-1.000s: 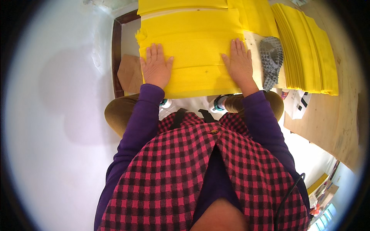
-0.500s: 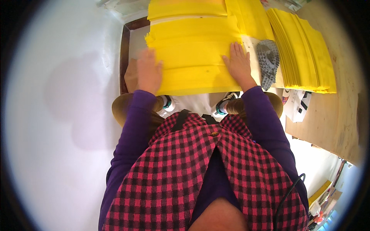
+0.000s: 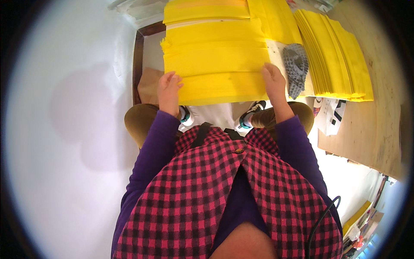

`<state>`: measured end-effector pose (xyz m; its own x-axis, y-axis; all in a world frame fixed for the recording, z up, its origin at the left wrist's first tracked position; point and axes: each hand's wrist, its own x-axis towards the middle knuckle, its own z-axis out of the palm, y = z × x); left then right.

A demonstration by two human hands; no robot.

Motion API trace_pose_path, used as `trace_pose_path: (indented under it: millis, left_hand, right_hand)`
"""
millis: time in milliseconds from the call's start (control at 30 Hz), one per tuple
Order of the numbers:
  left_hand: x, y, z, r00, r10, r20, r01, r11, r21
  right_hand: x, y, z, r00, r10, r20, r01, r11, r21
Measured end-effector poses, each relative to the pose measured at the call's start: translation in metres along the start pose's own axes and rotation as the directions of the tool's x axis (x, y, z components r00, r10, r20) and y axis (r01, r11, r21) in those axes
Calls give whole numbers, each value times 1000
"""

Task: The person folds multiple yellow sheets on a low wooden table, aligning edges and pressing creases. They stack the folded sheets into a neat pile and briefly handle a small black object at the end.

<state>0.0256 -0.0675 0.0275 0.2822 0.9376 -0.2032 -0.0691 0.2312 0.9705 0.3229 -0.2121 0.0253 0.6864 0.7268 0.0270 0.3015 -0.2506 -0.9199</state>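
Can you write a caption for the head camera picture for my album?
Left hand and right hand at opposite sides of yellow cloth, with a grey piece and yellow stack to the right.

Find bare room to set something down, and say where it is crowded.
Bare wood spreads right of the yellow stack and white bag; a thin strip lies between yellow cloth and grey piece. Crowded: the cloth's near sides, at the left hand and right hand.

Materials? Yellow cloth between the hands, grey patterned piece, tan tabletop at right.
Yellow cloth: likely woven fabric, matte; left edge looks frayed.
Grey patterned piece: probably textile, dull; irregular outline, but fibres aren't resolvable.
Tan tabletop: looks like wood, smooth, low sheen; faint grain and dark specks. Solid or veneered, can't tell.
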Motion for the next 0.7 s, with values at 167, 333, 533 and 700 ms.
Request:
trace_pose_path:
  millis: [167, 333, 533, 700]
  left_hand:
    - [4, 9, 2, 912, -410, -27, 299, 708, -640]
    - [16, 17, 0, 894, -446, -33, 324, 696, -641]
    - [32, 14, -9, 883, -466, -53, 374, 768, -520]
    - [52, 10, -17, 881, -472, -48, 411, 810, -418]
  right_hand:
    - [-7, -4, -12, 868, 432, 244, -475, 584, 658]
    - [15, 7, -22, 831, 503, 239, -517, 539, 665]
    - [33, 18, -27, 800, 541, 259, -585, 608, 537]
    - [32, 9, -29, 759, 567, 322, -641, 559, 527]
